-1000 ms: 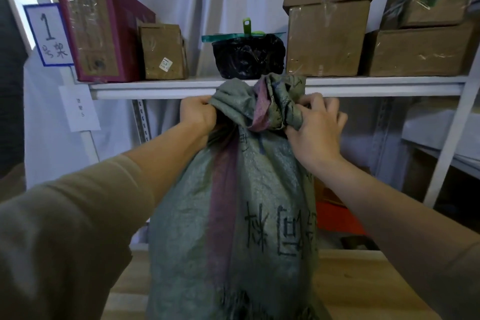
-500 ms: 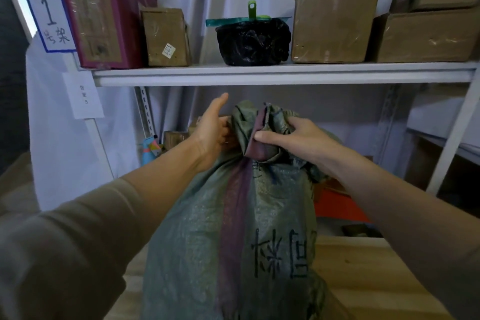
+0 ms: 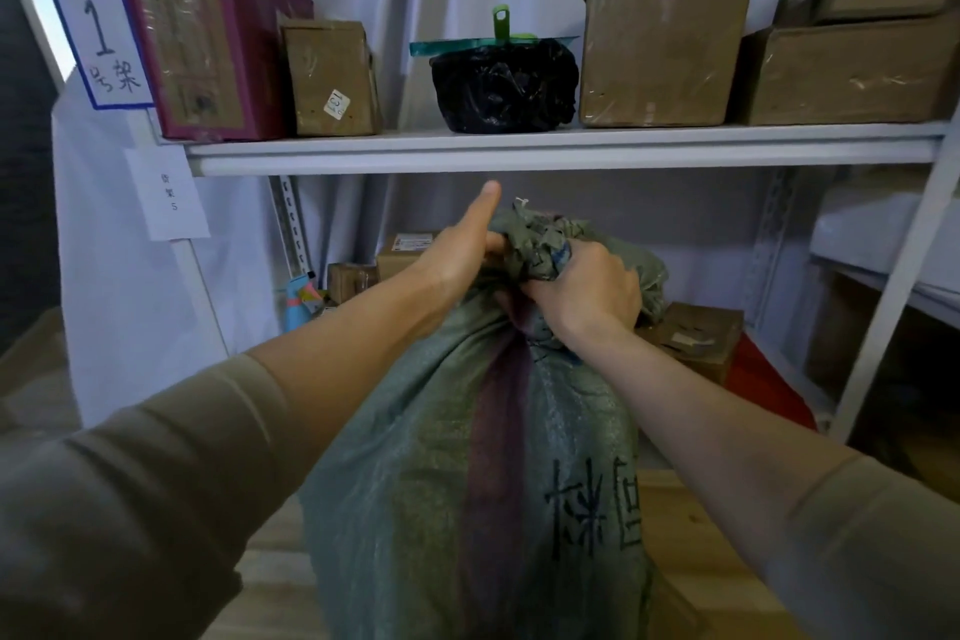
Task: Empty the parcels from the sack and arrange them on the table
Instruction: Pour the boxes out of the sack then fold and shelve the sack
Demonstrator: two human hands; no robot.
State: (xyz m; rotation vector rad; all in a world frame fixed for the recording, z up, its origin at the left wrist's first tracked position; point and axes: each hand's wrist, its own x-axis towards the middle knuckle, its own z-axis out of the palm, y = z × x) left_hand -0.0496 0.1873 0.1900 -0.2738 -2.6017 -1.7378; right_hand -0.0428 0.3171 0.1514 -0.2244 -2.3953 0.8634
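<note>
One green sack [image 3: 467, 483] stands on the counter [image 3: 696, 525], its bunched neck gripped by both the left hand [image 3: 462, 252] and the right hand [image 3: 587, 288].

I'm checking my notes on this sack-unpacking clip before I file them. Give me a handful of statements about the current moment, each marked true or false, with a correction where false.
1. Both hands grip the bunched neck of the green sack. True: the left hand and the right hand both hold it.
2. The sack lies flat and emptied on the table. False: it stands upright and full on the wooden table.
3. A black plastic-wrapped bundle sits on the upper shelf. True.
4. The left thumb is tucked under the fabric. False: it sticks up, free.
5. Parcels are already arranged on the table. False: none show there.
</note>
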